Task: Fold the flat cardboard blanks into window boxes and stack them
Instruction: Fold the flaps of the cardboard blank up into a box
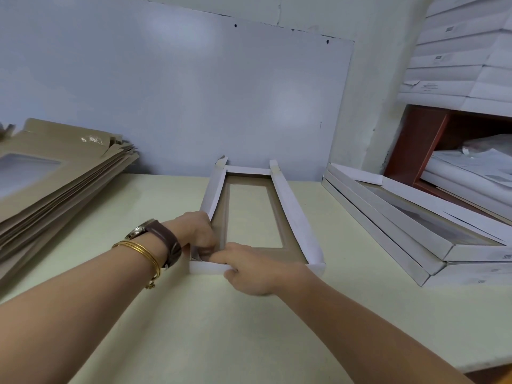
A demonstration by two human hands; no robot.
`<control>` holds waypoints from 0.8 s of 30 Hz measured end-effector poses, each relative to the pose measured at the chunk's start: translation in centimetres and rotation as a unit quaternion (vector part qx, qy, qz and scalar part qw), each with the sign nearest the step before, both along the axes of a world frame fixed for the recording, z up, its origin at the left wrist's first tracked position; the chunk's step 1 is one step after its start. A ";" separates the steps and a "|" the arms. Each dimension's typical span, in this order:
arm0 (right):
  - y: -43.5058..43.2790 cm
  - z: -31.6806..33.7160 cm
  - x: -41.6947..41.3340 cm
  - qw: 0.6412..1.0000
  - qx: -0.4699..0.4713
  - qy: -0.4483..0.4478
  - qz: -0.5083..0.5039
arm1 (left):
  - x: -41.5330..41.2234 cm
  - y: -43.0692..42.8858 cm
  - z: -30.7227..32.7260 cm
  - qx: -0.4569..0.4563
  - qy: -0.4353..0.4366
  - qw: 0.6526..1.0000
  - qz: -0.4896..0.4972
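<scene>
Left hand [198, 231] pinches the corner flap, right hand [249, 268] grips the near wall of the half-folded white cardboard window box [293, 217] at centre frame; stacked flat brown cardboard blanks [55, 184] lie left, folded white boxes [388, 217] right.

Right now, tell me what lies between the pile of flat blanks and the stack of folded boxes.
In the head view, the half-folded window box lies there on the table, left hand and right hand gripping its near corner.
</scene>
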State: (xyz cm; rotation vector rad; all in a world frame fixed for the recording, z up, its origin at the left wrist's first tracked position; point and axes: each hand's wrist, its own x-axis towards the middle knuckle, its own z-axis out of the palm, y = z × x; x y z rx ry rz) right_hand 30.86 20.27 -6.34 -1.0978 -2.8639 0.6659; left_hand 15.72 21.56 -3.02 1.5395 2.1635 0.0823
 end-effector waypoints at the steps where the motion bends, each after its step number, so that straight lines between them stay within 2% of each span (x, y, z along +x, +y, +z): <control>1: 0.0 0.0 0.0 1.000 0.000 -0.002 0.001 | -0.1 0.0 0.0 -0.003 -0.001 1.000 -0.005; 9: -0.1 0.0 -0.1 1.000 0.011 -0.010 0.014 | -0.9 0.1 -0.3 0.010 -0.014 1.000 0.016; 24: -0.1 0.3 -0.3 1.000 0.006 0.009 0.018 | -2.8 -0.1 -0.1 -0.018 -0.167 0.985 0.023</control>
